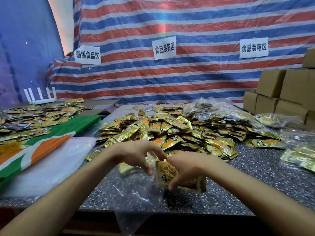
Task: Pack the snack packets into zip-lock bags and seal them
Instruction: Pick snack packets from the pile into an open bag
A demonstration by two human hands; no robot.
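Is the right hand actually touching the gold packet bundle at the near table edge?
Touching. The head view shows the right hand with thumb and fingers wrapped round the packet bundle, no gap visible.

Under my fingers (pixel 147 167) a zip-lock bag (pixel 136 196) rests on the surface (pixel 255 176), its near end hanging over the front edge, with a few packets (pixel 167 174) in it. Just beyond my fingers spreads the heap of snack packets (pixel 170 130). Left of my fingers lies a stack of bags (pixel 51 164); to their right, filled bags (pixel 300 155); farther right and behind, cardboard boxes (pixel 281 92).
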